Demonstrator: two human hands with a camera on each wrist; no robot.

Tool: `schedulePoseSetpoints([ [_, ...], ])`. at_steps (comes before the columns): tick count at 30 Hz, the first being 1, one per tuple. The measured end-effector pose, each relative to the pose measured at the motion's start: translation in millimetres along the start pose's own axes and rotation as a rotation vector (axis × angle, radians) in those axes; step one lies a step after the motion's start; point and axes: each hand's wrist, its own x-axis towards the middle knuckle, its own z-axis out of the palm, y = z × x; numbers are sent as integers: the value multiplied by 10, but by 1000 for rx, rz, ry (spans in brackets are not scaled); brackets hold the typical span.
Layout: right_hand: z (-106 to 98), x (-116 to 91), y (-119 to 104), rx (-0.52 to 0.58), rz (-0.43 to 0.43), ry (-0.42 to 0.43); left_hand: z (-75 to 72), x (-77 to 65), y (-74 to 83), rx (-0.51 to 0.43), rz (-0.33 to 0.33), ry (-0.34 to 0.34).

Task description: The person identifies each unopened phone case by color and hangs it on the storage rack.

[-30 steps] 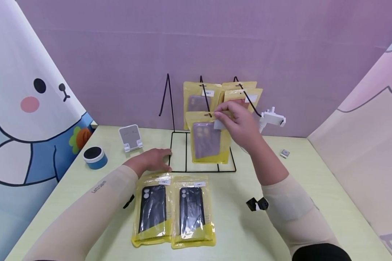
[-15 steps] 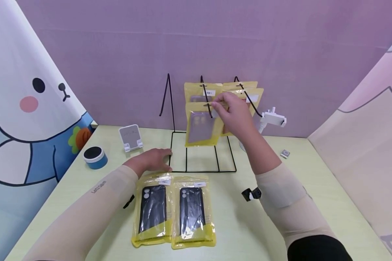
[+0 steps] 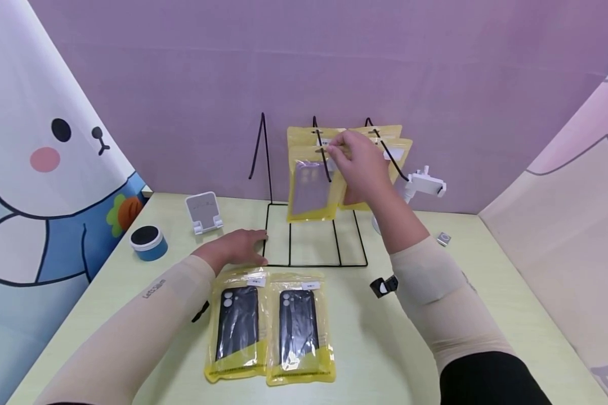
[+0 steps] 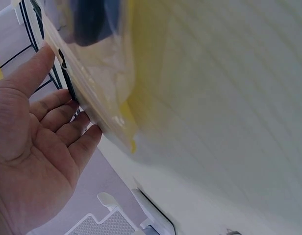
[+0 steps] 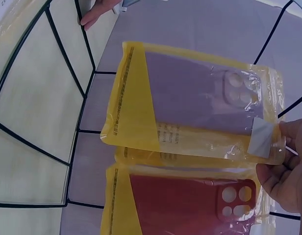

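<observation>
My right hand (image 3: pixel 358 163) pinches the top corner of a yellow zip bag holding a purple phone case (image 3: pixel 310 188), at its white label. The bag's top is at the middle hook of the black wire display rack (image 3: pixel 329 265); whether the hook is through its hole is partly hidden by the fingers. In the right wrist view the purple case (image 5: pixel 190 93) lies above a bagged red phone case (image 5: pixel 180 200). My left hand (image 3: pixel 235 247) rests at the rack's front left base; in the left wrist view its fingertips (image 4: pixel 94 134) touch near the wire, gripping nothing.
Two bagged black phone cases (image 3: pixel 237 326) lie in front of the rack. More yellow bags (image 3: pixel 402 149) hang on the middle and right hooks. A phone stand (image 3: pixel 204 214) and a blue jar (image 3: pixel 149 243) stand left. A white phone holder (image 3: pixel 425 184) stands right, near a small square object (image 3: pixel 443 239).
My right hand has carried the bagged purple case upward and back along the middle hook, towards the bag hanging behind. The left hand stays at the rack's base.
</observation>
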Motion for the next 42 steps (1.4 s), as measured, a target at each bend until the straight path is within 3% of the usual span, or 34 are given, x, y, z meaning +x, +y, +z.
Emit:
schedulePoseSetpoints([
  [18,12,182,27,-21,49,-23,-21,15,39,28,19,7],
  [23,20,145,63,-52,1,4,-5,18,42,23,25,6],
  [29,9,-48,117,-57,-130,98,-4,6,54,22,34,7],
  [33,-3,-233,135,-34,-201,117,-8,8,52,31,39,4],
  [42,-14,-722,295,-34,-172,28,-19,5,66,26,19,-7],
])
